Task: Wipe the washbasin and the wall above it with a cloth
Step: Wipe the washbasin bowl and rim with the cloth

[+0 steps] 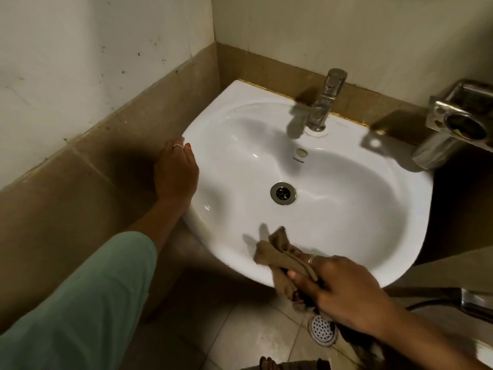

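A white washbasin [346, 209] is fixed in a corner, with a chrome tap [324, 102] at its back and a metal drain [282, 193] in the bowl. My right hand [344, 287] grips a crumpled brown cloth [280, 259] that lies against the basin's front rim. My left hand [176, 172] rests flat on the basin's left rim, fingers curled over the edge. Above the basin the wall [346, 30] is off-white, with a tan tile band [266, 68] along its base.
A steel wall holder [458, 121] hangs to the right of the basin. The left wall [80, 62] is stained and speckled. Below lie floor tiles with a round floor drain [321, 329], and a metal fitting with a hose [474, 303] at the right.
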Action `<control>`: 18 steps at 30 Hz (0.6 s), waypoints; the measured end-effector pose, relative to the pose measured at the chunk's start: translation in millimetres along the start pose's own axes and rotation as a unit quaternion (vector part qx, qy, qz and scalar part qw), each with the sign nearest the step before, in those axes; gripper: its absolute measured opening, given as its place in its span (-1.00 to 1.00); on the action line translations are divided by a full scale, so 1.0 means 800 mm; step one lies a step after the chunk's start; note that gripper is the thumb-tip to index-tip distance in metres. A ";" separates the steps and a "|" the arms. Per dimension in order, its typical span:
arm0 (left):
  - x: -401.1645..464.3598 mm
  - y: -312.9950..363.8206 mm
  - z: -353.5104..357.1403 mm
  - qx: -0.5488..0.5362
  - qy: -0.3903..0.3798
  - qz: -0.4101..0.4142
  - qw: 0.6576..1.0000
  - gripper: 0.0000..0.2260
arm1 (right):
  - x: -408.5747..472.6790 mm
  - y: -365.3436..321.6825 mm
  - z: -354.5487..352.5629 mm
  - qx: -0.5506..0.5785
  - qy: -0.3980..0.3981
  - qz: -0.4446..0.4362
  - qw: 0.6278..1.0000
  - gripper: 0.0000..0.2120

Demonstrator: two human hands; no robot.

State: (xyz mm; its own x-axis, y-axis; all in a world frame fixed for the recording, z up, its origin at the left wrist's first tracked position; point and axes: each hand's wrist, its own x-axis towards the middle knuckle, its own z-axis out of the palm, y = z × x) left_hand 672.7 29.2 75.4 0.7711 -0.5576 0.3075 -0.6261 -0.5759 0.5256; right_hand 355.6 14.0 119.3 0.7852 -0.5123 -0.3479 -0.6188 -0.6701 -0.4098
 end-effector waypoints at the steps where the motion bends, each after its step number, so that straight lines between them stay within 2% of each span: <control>1: -0.001 0.001 0.000 -0.002 -0.003 -0.005 1.000 -0.61 | 0.013 -0.012 0.000 0.016 -0.039 0.009 0.999 -0.71; 4: -0.001 -0.001 0.001 0.005 -0.004 -0.016 1.000 -0.61 | 0.055 -0.027 -0.002 0.103 -0.165 0.055 0.979 -0.71; 5: -0.001 -0.001 0.001 0.006 -0.006 -0.020 1.000 -0.61 | 0.067 -0.025 0.000 0.117 -0.197 0.065 0.971 -0.61; 7: 0.000 -0.002 0.003 0.006 -0.008 -0.028 1.000 -0.61 | 0.090 -0.019 0.007 0.102 -0.232 0.048 0.966 -0.45; 10: 0.002 -0.003 0.002 0.002 -0.008 -0.037 0.999 -0.62 | 0.125 -0.010 0.025 0.053 -0.249 0.038 0.966 -0.39; 13: 0.001 0.002 0.000 -0.020 -0.012 -0.055 0.998 -0.65 | 0.165 -0.008 0.047 0.044 -0.198 0.053 0.978 -0.35; 18: 0.005 -0.001 0.004 -0.016 -0.018 -0.056 0.998 -0.64 | 0.229 -0.018 0.074 0.053 -0.016 0.101 0.993 -0.33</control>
State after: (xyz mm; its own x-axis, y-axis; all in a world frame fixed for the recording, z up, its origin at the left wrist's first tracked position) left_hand 675.9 25.6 73.7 0.8314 -0.5118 0.2165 -0.5309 -0.6168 0.5811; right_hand 507.4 -38.3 11.4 0.6445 -0.6127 -0.4574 -0.7641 -0.4934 -0.4156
